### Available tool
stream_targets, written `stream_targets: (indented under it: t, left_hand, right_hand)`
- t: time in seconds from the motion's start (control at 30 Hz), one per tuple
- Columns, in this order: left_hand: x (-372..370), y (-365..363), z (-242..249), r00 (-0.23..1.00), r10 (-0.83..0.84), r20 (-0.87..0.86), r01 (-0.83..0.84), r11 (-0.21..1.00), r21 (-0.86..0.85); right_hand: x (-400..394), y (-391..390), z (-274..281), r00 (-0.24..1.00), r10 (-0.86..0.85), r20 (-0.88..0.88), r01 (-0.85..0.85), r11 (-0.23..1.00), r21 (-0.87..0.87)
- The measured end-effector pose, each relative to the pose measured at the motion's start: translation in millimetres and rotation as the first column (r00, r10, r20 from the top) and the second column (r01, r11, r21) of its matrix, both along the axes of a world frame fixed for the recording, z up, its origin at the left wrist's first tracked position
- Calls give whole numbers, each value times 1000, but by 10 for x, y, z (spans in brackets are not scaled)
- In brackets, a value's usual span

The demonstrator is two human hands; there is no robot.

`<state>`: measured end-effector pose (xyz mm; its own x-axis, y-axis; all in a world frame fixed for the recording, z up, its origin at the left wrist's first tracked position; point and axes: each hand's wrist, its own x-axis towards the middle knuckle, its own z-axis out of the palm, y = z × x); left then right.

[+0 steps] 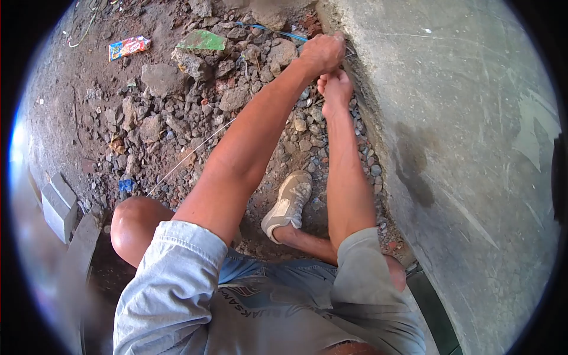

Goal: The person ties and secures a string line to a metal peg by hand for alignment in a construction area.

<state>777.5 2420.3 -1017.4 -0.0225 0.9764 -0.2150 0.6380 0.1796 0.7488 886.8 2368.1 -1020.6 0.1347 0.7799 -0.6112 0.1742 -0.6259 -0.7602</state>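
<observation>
I crouch over rubble at the foot of a grey concrete wall (461, 118). My left hand (322, 53) is closed in a fist at the wall's bottom edge, pinching a thin pale string (189, 154). The string runs down and left across the stones and passes behind my left forearm. My right hand (335, 89) sits just below the left and touches it, its fingers curled tight against the wall's base. What it grips is hidden. My foot in a worn beige shoe (288, 204) rests on the stones between my arms.
Broken stones and rubble (177, 77) cover the ground to the left. A green scrap (202, 41), a colourful wrapper (128, 47) and a blue wire (266, 28) lie at the top. Grey concrete blocks (58, 204) stand at the left edge.
</observation>
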Motion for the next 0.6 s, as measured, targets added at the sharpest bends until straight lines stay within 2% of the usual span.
stream_targets:
  t: [0.07, 0.1, 0.2, 0.23, 0.3, 0.33, 0.37, 0.43, 0.53, 0.57, 0.6]
  left_hand:
    - [-26, -25, 15, 999, 21, 25, -21, 1000, -21]
    - [-66, -6, 49, 1000, 21, 2, -21, 999, -35]
    - [-117, 48, 102, 1000, 24, -3, -24, 1000, 15]
    - [-94, 31, 113, 997, 75, 35, -75, 997, 4]
    - [-56, -18, 73, 982, 123, 144, -125, 992, 7]
    - [-28, -42, 37, 970, 145, 197, -150, 989, 8]
    - [10, -53, 16, 903, 228, 363, -208, 974, -94]
    - [58, -53, 105, 670, 405, 622, -262, 913, -312]
    - [38, -11, 386, 624, 446, 642, -117, 865, -487]
    - [34, -30, 478, 496, 542, 678, -126, 818, -562]
    - [56, -18, 444, 522, 514, 681, -150, 841, -520]
  right_hand:
    - [73, -209, 40, 990, 56, 130, -78, 982, 169]
    - [141, -289, 46, 950, 119, 289, -201, 941, 272]
    - [179, -454, 274, 697, 22, 717, -399, 843, 362]
    - [190, -462, 390, 730, 63, 681, -379, 866, 325]
    - [120, -411, 450, 938, 23, 346, -144, 933, 329]
    - [84, -382, 485, 988, -21, 155, -27, 954, 297]
    - [52, -340, 534, 996, -71, 49, 57, 970, 237]
    - [35, -251, 536, 994, -102, 41, 90, 968, 233]
    - [53, -209, 575, 995, -84, 53, 71, 973, 220]
    - [90, -212, 543, 996, -64, 59, 49, 973, 226]
    - [124, -215, 517, 997, -44, 66, 28, 973, 230]
